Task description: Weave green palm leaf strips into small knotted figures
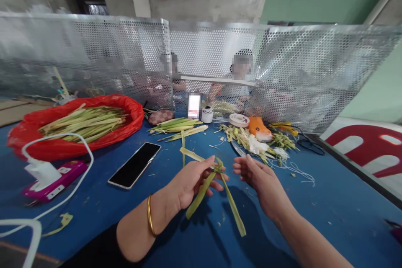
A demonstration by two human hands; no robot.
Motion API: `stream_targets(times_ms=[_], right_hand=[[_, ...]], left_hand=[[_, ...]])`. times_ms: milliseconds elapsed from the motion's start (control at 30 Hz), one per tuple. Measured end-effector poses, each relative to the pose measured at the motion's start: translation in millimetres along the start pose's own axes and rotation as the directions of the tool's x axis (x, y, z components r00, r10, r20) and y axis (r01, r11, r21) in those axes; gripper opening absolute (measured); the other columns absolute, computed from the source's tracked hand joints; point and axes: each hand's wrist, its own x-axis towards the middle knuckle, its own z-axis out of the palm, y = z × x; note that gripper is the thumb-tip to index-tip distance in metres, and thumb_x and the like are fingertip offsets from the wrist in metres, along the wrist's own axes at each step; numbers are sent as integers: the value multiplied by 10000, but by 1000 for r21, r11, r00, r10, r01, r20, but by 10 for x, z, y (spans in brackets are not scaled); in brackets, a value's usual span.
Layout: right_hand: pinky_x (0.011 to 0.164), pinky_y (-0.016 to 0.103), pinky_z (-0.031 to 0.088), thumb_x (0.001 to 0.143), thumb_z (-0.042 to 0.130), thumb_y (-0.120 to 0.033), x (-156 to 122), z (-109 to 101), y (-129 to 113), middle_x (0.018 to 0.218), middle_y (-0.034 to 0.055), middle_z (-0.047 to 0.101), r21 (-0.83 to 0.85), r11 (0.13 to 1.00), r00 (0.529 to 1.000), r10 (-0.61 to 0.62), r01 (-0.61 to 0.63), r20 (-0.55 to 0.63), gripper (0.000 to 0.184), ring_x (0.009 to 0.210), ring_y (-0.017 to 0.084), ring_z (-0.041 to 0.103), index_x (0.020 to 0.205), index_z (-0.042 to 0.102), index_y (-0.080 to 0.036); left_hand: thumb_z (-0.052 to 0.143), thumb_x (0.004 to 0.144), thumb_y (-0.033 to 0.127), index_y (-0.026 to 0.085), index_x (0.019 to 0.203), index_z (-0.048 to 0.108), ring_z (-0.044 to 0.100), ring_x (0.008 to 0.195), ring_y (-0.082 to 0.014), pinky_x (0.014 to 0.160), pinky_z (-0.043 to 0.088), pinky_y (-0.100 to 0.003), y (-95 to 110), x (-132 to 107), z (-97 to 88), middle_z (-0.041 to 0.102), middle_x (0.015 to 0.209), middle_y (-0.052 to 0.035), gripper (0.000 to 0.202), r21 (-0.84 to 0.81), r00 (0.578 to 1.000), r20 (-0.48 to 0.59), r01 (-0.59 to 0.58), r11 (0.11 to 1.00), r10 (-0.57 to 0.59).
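My left hand (191, 182), with a gold bangle on its wrist, is closed in a pinch on a small knotted piece of green leaf strips (217, 166). Long ends of the strips hang down from the knot over the blue table (314, 213), and one points back toward the far side. My right hand (259, 176) hovers just right of the knot with its fingers loosely curled and apart, holding nothing. Neither hand rests on the table.
A black phone (135, 164) lies left of my hands. A red bag of green leaf strips (83, 122) fills the far left, beside a pink power bank (53, 181) with a white cable. Loose strips (177, 126), leaf scraps (251, 140), tape roll (238, 119). A perforated metal screen (282, 71) separates people sitting beyond.
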Motion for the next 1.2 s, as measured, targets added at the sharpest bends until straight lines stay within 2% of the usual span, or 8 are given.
stream_targets(times_ms=[167, 267, 367, 633, 867, 933, 1067, 1200], right_hand=[[626, 281, 458, 713, 661, -624, -86, 76, -4, 658, 45, 660, -194, 973, 969, -77, 125, 236, 468, 641, 167, 598, 714, 685, -157], [549, 257, 425, 737, 665, -562, -129, 119, 33, 574, 13, 619, -283, 941, 924, -68, 184, 375, 408, 550, 140, 550, 639, 639, -167], [528, 249, 403, 812, 608, -478, -116, 110, 98, 531, -2, 584, -371, 888, 913, -118, 273, 390, 371, 517, 131, 526, 596, 600, -177], [581, 247, 430, 881, 523, -404, -79, 100, 207, 621, -5, 605, -412, 848, 912, -179, 333, 370, 283, 581, 144, 579, 718, 594, -184], [550, 241, 356, 924, 440, -370, -186, 117, 162, 601, 9, 575, -612, 559, 828, -334, 559, 451, 354, 578, 142, 508, 641, 561, -195], [597, 251, 389, 917, 456, -396, -158, 88, 128, 703, 30, 636, -620, 582, 850, -346, 526, 397, 307, 659, 167, 554, 760, 633, -199], [673, 274, 441, 877, 504, -468, -43, 35, 98, 771, 45, 663, -492, 794, 934, -299, 357, 195, 327, 746, 194, 597, 863, 670, -186], [678, 288, 459, 839, 543, -495, 8, 45, 103, 759, 54, 675, -337, 911, 966, -186, 238, 180, 352, 747, 201, 617, 842, 671, -166]], left_hand=[[528, 870, 502, 119, 1039, 684, 683, 684, -145, 545, 489, -205, -6, -8, -5, 714, 1040, -133, 447, -54, 998, -23, -52, 997, 51], [570, 867, 283, 119, 1063, 667, 690, 708, -142, 573, 494, -202, -33, -1, 14, 716, 1046, -121, 273, -43, 993, -54, -103, 994, 101], [581, 835, 148, 109, 1054, 662, 690, 697, -137, 589, 490, -205, -62, 6, 57, 719, 1036, -121, 237, -25, 985, -119, -132, 991, 128], [650, 796, 182, 132, 1011, 690, 681, 664, -129, 613, 479, -217, -174, 62, 113, 727, 1019, -104, 224, -66, 964, -193, -199, 978, 183], [665, 725, 125, 99, 871, 709, 602, 543, -92, 492, 401, -187, -234, 163, 111, 735, 830, -101, 155, -45, 931, -277, -262, 964, 240], [676, 723, 147, 108, 891, 707, 622, 570, -104, 515, 414, -195, -230, 153, 108, 736, 847, -99, 175, -34, 936, -262, -252, 967, 235], [704, 710, 207, 138, 972, 702, 680, 734, -164, 652, 476, -243, -216, 70, 129, 732, 958, -106, 271, 5, 972, -89, -220, 976, 219], [604, 664, 111, 188, 1037, 692, 671, 944, -233, 834, 488, -329, -208, 3, 165, 709, 1090, -83, 391, 11, 966, 45, -254, 967, 253]])
